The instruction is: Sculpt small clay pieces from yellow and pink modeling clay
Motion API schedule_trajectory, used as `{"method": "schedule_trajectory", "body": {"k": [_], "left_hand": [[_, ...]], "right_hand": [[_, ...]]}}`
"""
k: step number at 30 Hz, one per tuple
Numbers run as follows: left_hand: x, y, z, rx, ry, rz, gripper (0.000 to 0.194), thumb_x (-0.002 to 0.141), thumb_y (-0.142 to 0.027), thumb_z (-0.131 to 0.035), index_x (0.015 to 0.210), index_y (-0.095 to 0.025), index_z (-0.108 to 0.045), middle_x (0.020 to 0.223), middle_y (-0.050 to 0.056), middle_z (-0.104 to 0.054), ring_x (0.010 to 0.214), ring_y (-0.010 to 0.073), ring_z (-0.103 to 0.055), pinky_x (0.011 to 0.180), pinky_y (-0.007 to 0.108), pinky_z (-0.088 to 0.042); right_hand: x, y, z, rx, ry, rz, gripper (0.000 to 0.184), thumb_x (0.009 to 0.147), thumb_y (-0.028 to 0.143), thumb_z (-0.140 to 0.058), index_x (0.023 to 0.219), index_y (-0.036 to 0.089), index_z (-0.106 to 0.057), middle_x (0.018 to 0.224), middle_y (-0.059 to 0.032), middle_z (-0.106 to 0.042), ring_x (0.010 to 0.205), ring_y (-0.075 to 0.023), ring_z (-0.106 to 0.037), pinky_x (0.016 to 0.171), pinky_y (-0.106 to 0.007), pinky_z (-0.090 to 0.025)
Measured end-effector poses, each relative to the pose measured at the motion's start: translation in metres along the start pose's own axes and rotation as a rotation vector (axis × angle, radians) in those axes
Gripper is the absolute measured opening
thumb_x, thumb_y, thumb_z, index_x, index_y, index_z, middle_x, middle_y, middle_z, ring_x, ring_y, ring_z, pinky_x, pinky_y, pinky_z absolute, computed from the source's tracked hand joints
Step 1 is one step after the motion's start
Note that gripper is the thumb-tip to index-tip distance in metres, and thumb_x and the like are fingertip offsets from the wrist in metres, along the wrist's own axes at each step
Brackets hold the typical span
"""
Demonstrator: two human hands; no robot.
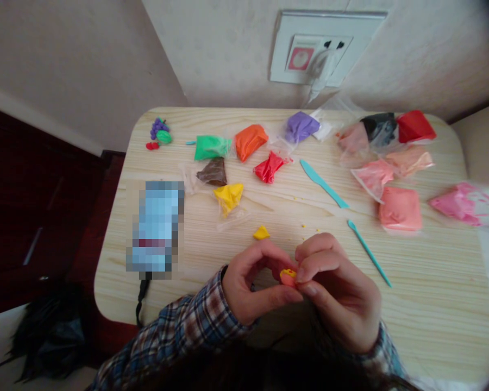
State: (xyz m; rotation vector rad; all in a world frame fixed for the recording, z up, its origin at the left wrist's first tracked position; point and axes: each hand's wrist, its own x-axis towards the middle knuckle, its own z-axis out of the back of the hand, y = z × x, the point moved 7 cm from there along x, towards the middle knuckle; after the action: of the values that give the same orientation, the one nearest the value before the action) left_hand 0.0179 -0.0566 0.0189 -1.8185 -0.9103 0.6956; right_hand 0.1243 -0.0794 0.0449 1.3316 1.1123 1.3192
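My left hand and my right hand meet over the near edge of a light wooden table. Both pinch one small clay piece, orange-pink with a bit of yellow on top. The fingers of both hands are curled round it. A small yellow clay lump lies just beyond my left hand. A thin teal stick tool lies to the right of my right hand, and a teal plastic knife lies further back.
Several bags of coloured clay lie across the table: green, orange, red, yellow, purple, pinks at right. A blurred phone lies at left. Small clay figures sit at the far left corner. A wall socket is behind.
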Motion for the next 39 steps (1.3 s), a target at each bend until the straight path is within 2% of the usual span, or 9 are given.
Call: {"method": "schedule_trajectory", "body": {"k": [11,19,22,25,33,39], "left_hand": [[0.000,-0.001,0.000,0.034,0.002,-0.044,0.020,0.072,-0.020,-0.069,0.088,-0.018,-0.057,0.075,0.001,-0.054,0.070,0.0116,-0.049,0.066,0.022,-0.042],[0.001,-0.010,0.000,0.152,-0.031,-0.073,0.016,0.071,-0.021,-0.069,0.083,-0.016,-0.060,0.074,0.003,-0.057,0.069,0.0139,-0.050,0.065,0.025,-0.041],[0.002,-0.011,0.000,0.156,-0.033,-0.075,0.014,0.073,-0.023,-0.067,0.084,-0.016,-0.061,0.073,0.002,-0.057,0.069,0.0135,-0.049,0.065,0.025,-0.041],[0.002,-0.010,0.000,0.138,-0.022,-0.056,0.014,0.076,-0.023,-0.064,0.087,-0.017,-0.060,0.074,0.002,-0.057,0.068,0.0128,-0.048,0.064,0.024,-0.041],[-0.001,-0.007,-0.002,0.073,0.005,-0.022,0.015,0.078,-0.020,-0.062,0.092,-0.017,-0.057,0.080,0.002,-0.056,0.072,0.0120,-0.049,0.067,0.022,-0.042],[0.000,-0.005,-0.002,0.062,0.004,-0.041,0.017,0.078,-0.018,-0.061,0.094,-0.018,-0.057,0.080,0.001,-0.052,0.072,0.0107,-0.047,0.068,0.021,-0.041]], "right_hand": [[0.000,-0.001,-0.003,0.012,0.015,-0.032,0.011,0.082,0.011,-0.054,0.088,0.020,-0.055,0.082,-0.0018,-0.047,0.079,-0.0170,-0.044,0.067,-0.030,-0.037],[-0.002,-0.006,-0.002,0.069,0.002,-0.098,0.009,0.083,0.016,-0.056,0.090,0.020,-0.051,0.083,-0.0026,-0.044,0.078,-0.0180,-0.044,0.066,-0.031,-0.036],[-0.002,-0.007,0.004,0.127,-0.067,-0.053,0.009,0.083,0.020,-0.057,0.089,0.019,-0.051,0.082,-0.0027,-0.043,0.078,-0.0183,-0.042,0.065,-0.031,-0.035],[-0.003,-0.006,0.010,0.197,-0.140,0.008,0.012,0.082,0.018,-0.060,0.079,0.018,-0.049,0.077,-0.0014,-0.041,0.075,-0.0172,-0.041,0.064,-0.031,-0.033],[-0.005,-0.005,0.011,0.217,-0.164,0.068,0.017,0.079,0.017,-0.068,0.069,0.017,-0.053,0.070,0.0011,-0.042,0.066,-0.0141,-0.040,0.058,-0.029,-0.031],[-0.004,-0.007,0.011,0.144,-0.156,0.050,0.007,0.081,0.013,-0.063,0.076,0.016,-0.058,0.073,-0.0009,-0.048,0.070,-0.0154,-0.043,0.058,-0.029,-0.032]]}}
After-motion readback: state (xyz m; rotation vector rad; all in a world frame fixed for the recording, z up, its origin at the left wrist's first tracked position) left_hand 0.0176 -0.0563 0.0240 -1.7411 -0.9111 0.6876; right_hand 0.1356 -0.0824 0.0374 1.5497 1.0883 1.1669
